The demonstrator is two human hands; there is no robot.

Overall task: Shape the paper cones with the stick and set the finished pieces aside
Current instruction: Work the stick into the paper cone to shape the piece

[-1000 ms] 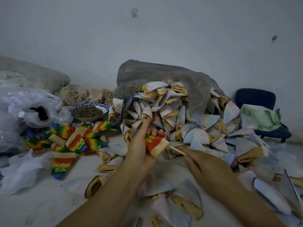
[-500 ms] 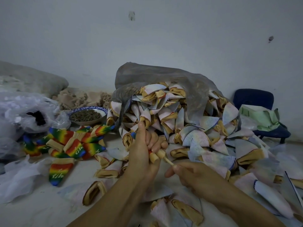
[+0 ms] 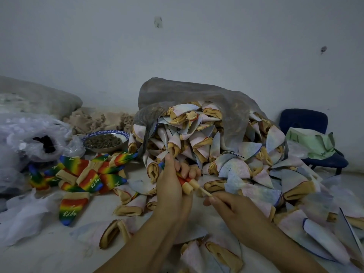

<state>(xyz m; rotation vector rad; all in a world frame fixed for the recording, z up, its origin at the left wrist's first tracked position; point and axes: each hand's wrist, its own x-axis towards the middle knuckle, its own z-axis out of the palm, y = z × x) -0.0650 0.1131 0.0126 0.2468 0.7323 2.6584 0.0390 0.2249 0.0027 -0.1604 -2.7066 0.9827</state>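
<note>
Gripping the rainbow cone (image 3: 184, 183) in front of the pale cone heap (image 3: 226, 150), the left hand (image 3: 169, 192) has its grip clamped round it; the right hand (image 3: 238, 211) pinches the stick (image 3: 204, 192), which runs into the cone's mouth.

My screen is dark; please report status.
Left hand grips rainbow cone. Right hand pinches stick, tip in cone mouth. Pale cone pile behind, not blocking.
</note>
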